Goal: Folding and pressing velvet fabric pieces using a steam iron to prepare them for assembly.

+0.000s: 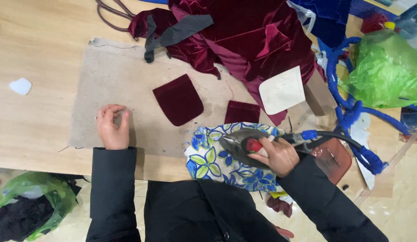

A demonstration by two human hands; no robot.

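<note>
Landmark: grey felt mat laid flat on the wooden tabletop.

Left of the mat, a small white scrap lies alone on the wood. Below the tabletop edge, a green bag of dark cloth sits on the floor.

Left hand rests on the mat's lower left part, fingers curled in and pressed together, knuckles up; whether they pinch anything cannot be told.

Mid-mat, a burgundy velvet pocket piece lies flat, apart from both hands. A smaller burgundy piece lies toward the mat's right end. Above the mat's upper right, a heap of burgundy velvet.

At the mat's lower right corner, a blue-and-green floral cloth. On it, the iron, gripped by the right hand, fingers wrapped tight around the handle.

Right of the mat: cream paper template, blue-wrapped cord, green plastic bag.
</note>
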